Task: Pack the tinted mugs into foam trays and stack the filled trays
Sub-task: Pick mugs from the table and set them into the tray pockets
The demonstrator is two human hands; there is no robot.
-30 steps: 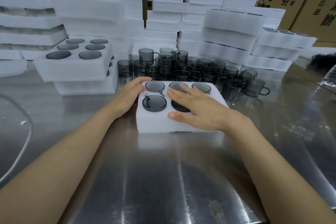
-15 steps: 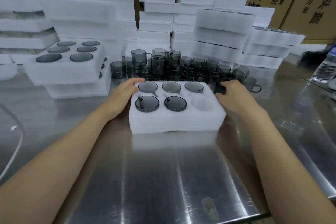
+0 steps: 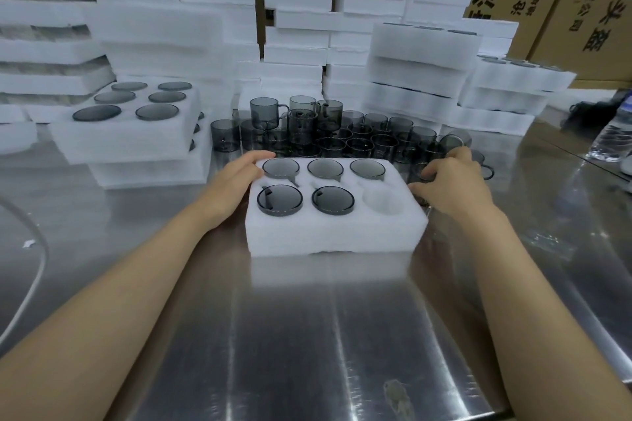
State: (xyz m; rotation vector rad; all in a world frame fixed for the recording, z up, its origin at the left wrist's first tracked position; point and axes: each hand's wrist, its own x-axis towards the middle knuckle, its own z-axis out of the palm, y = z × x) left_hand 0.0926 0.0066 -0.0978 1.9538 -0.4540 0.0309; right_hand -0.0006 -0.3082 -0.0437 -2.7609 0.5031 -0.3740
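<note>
On the bench (image 3: 307, 335), our left hand (image 3: 236, 181) rests relaxed fingers on the far left corner of the foam tray (image 3: 335, 232), whose pockets hold five mugs (image 3: 279, 200). Just right of the tray, our right hand (image 3: 451, 184) curls its fingers round a loose mug (image 3: 421, 171).
</note>
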